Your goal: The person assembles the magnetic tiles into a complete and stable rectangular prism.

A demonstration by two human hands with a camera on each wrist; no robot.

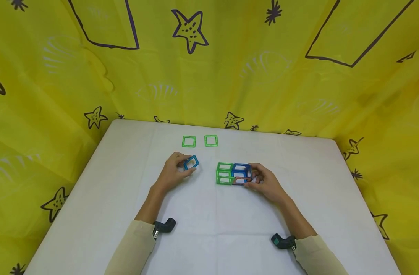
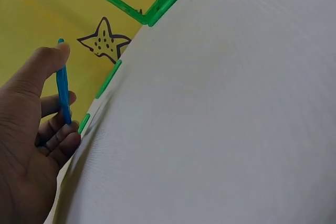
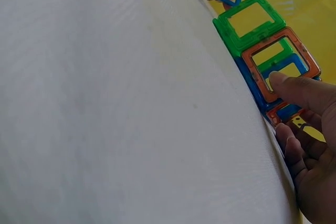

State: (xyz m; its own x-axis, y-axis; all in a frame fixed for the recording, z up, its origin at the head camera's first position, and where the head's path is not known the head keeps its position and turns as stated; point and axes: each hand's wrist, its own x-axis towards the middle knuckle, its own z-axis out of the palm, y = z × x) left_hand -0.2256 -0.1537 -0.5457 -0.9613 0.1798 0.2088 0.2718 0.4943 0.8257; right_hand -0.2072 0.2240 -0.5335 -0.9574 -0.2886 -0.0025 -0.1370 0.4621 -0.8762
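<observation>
My left hand pinches a blue square magnetic tile between thumb and fingertips, lifted above the table. In the left wrist view that blue tile shows edge-on. To the right, a boxy structure of magnetic tiles stands on the table, green on its left half, blue and orange-red on its right. My right hand grips its right end, the thumb on an orange tile and the fingers curled behind. A green tile joins the orange one at its side.
Two green square tiles lie flat and apart near the back of the table, a left one and a right one. The white table meets a yellow curtain with starfish drawings behind and at the sides.
</observation>
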